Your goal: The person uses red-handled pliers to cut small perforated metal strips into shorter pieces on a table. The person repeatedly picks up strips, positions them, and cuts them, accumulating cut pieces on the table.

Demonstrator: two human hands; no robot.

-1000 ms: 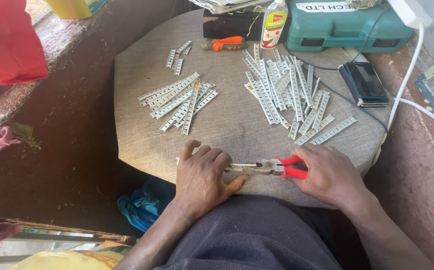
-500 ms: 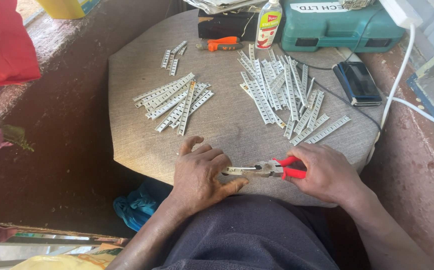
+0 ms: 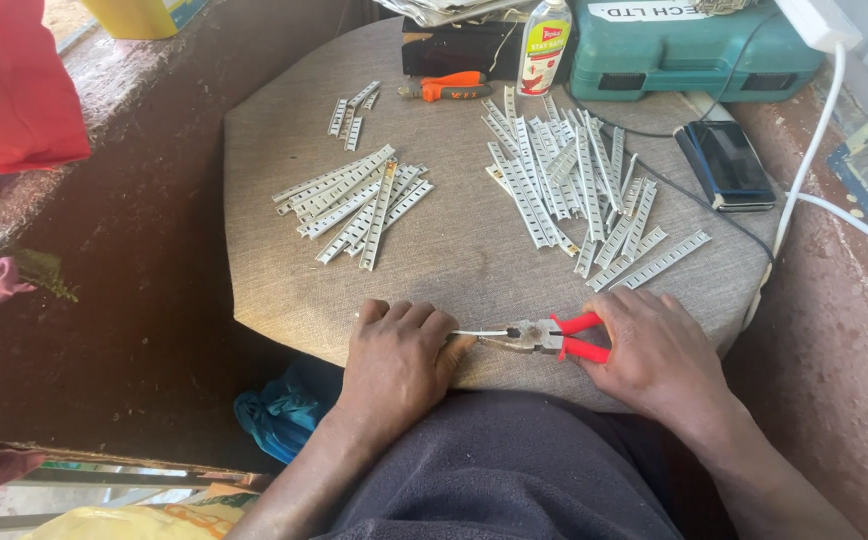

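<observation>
Both hands point(image 3: 399, 355) grip pliers point(image 3: 544, 337) and strip point(image 3: 476, 333) at the cushion's near edge point(image 3: 294, 320).

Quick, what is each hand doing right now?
Left hand: closed, pinning a thin metal strip to the cushion.
Right hand: closed on the red-handled pliers gripping that strip.

The left hand point(image 3: 397, 362) has closed from spread fingers to a curled grip, thumb at 3 o'clock pressing the strip point(image 3: 479, 333) beside the pliers point(image 3: 550, 338).
</observation>
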